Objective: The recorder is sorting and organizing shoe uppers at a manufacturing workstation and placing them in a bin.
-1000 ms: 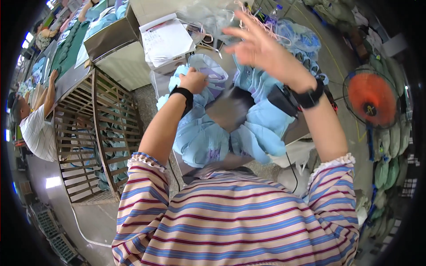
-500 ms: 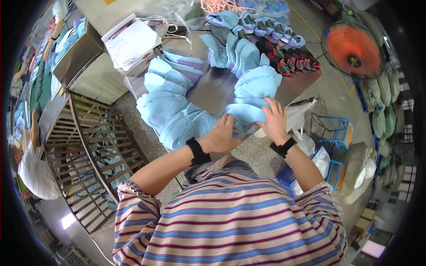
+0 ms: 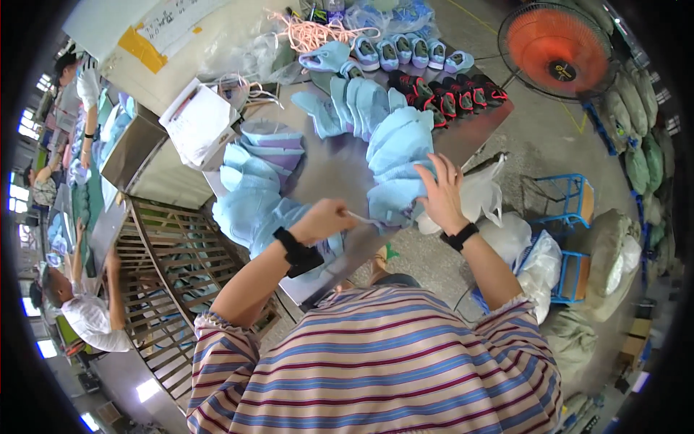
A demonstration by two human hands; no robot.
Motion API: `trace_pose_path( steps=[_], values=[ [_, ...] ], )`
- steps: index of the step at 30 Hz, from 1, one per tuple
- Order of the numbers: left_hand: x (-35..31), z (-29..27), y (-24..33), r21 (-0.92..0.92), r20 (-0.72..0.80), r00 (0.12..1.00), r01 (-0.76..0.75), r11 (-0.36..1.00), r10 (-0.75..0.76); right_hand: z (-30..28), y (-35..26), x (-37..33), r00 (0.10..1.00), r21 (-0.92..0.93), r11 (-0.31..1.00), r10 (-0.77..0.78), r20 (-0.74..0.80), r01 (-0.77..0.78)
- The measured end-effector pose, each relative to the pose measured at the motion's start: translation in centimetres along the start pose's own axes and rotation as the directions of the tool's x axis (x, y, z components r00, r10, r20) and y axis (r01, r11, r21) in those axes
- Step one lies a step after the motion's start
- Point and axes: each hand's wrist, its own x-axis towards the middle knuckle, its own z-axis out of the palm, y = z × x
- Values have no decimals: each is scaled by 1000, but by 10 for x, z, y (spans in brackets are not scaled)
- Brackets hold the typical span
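Note:
My left hand (image 3: 323,219) is closed on a thin white lace (image 3: 359,217) that runs to a light blue shoe upper (image 3: 394,202) at the near edge of the metal table (image 3: 340,170). My right hand (image 3: 441,195) presses on that same upper, fingers spread over it. Both wrists wear black bands. More light blue uppers lie in a stack behind it (image 3: 397,137) and in a pile to the left (image 3: 256,192).
Rows of light blue shoes (image 3: 405,52) and black-and-red shoes (image 3: 448,90) sit at the table's far side. An orange fan (image 3: 557,47) stands at the right, a blue rack (image 3: 567,210) and white bags below it. A wooden rack (image 3: 166,267) and other workers are at the left.
My head has turned, so the table sits higher and farther right. My left hand moved from the pile to pull a lace; my right hand dropped from the air onto the blue upper.

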Motion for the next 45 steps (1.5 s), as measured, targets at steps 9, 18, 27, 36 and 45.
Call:
trace_pose_path(
  steps=[9, 18, 27, 36, 45],
  values=[
    [58, -102, -35, -398, -661, 672, 64, 915, -335, 55, 17, -38, 896, 609, 711, 444, -1, -352],
    [158, -93, -42, -714, -582, 599, -53, 698, -550, 42, 23, -25, 957, 778, 567, 248, 153, -271],
    [163, -46, -30, -277, -776, 602, -56, 959, -189, 67, 38, 10, 964, 871, 412, 108, 244, -267],
    [102, -19, 11, -248, -811, 576, -490, 836, 98, 32, 27, -10, 967, 882, 410, -8, 257, -231],
    [-156, -123, 87, -269, -934, 351, -811, 520, 64, -134, -123, 124, 845, 703, 552, -520, -129, 447]
  ],
)
